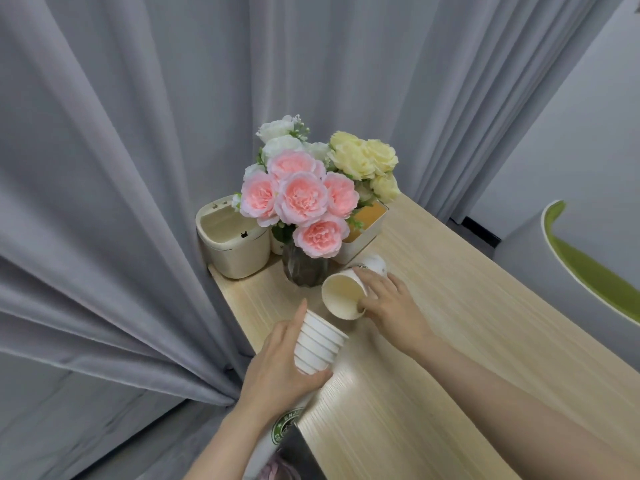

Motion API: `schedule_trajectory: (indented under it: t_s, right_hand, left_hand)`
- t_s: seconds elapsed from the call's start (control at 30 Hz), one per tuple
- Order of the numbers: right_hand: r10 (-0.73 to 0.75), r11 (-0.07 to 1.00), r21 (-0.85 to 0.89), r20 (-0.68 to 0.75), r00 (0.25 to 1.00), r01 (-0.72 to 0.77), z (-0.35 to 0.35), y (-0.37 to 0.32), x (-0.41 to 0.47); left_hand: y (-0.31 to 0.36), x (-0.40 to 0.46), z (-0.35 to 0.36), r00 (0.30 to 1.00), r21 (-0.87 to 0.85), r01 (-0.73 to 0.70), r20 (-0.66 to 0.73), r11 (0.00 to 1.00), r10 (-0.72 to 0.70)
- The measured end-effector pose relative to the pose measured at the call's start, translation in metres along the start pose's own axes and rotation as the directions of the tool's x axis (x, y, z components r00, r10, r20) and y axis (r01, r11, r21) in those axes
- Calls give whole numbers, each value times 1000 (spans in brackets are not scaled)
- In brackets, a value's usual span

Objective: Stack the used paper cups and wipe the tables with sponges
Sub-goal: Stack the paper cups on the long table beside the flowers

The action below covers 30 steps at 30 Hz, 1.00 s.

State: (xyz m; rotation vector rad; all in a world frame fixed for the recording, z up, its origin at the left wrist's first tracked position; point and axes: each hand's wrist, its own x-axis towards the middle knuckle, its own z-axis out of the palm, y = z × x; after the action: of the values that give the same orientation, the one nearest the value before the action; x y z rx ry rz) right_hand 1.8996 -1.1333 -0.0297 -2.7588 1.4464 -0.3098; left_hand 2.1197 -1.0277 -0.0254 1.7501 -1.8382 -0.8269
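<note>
My left hand (277, 365) grips a stack of several nested white paper cups (320, 344), tilted with the open rim up and to the right; the stack's lower end with a green logo (277, 431) runs down under my wrist. My right hand (388, 303) holds a single white paper cup (341, 296) on its side, its open mouth facing me, just above and right of the stack's rim. Another white cup (374, 263) lies on the wooden table (450, 306) right behind my right hand. No sponge is in view.
A dark glass vase (304, 271) with pink, white and yellow flowers (304, 195) stands at the table's far end. Beside it are a cream desktop bin (235, 244) on the left and a white box with orange contents (367, 230). Grey curtains hang behind. A grey and green chair (588, 271) is at right.
</note>
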Motion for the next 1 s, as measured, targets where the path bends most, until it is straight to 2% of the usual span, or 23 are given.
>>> schedule_trajectory:
  t_s: [0.07,0.13,0.2,0.27,0.37,0.53,0.67,0.87,1.0]
  right_hand:
    - [116,972,212,-56,992,-102,-10,10,-13]
    - [266,897,392,-106,958,-205,-20,16,-27]
    - [434,750,588,-92,896,-303,-35,17,-37]
    - [553,600,712,-39,832,-365,-50,16,-47]
    - [638,478,792,-16,770,-379,-65,20,-61]
    - [703,331,903,-43,709,-273,-108,25,-83]
    - [745,329,923,-123,656,-201,-155,40,-107]
    - [664,386,884,-68,745,-263,-194,48,-144]
    - [647,388,881,-51,760,-272,-207,44,-159]
  left_hand:
    - [8,-1,5,1000,0,-21,12,1000,21]
    - [15,-2,10,999,3,-44,25,999,44]
    - [23,-4,16,997,0,-70,38,998,70]
    - [31,-5,21,994,-3,-97,48,995,97]
    - [41,-9,29,990,-9,-132,51,991,132]
    - [57,-17,37,981,-7,-188,46,982,188]
    - [73,-19,41,970,16,-240,48,971,239]
    - [102,-17,52,937,48,-350,39,935,348]
    - [117,-17,58,913,36,-408,42,912,407]
